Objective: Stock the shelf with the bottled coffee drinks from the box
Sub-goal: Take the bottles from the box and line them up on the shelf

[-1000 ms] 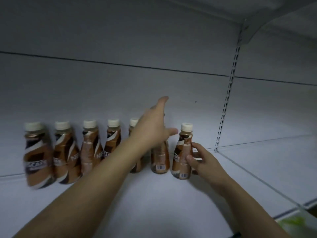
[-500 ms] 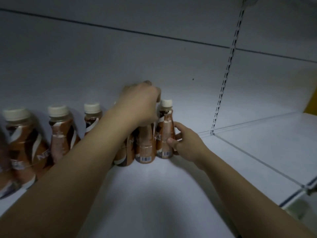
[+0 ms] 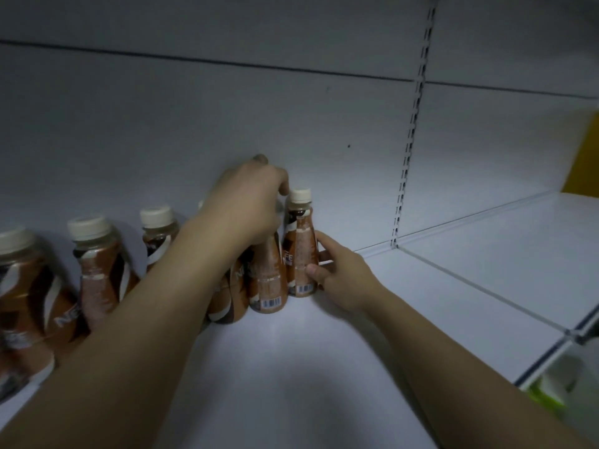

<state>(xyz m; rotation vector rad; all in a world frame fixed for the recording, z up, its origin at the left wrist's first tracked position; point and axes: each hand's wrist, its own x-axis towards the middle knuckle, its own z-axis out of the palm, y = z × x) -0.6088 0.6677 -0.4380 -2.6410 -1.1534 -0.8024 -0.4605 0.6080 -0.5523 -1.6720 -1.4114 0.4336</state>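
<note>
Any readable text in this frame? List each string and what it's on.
"NE": partial brand, far-left bottle.
"NE": partial, on the bottle under the left arm.
"FE": partial, on the rightmost bottle.
Barcodes and fine print on the two right bottles: too small to read.
Shelf: no text.

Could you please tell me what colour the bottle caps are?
Cream white, clearest in the head view on the rightmost bottle's cap.

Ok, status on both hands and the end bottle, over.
Left hand clamped over a bottle top. Right hand holding the end bottle, upright, against its neighbour. Shelf bare in front; nothing in the way.
</note>
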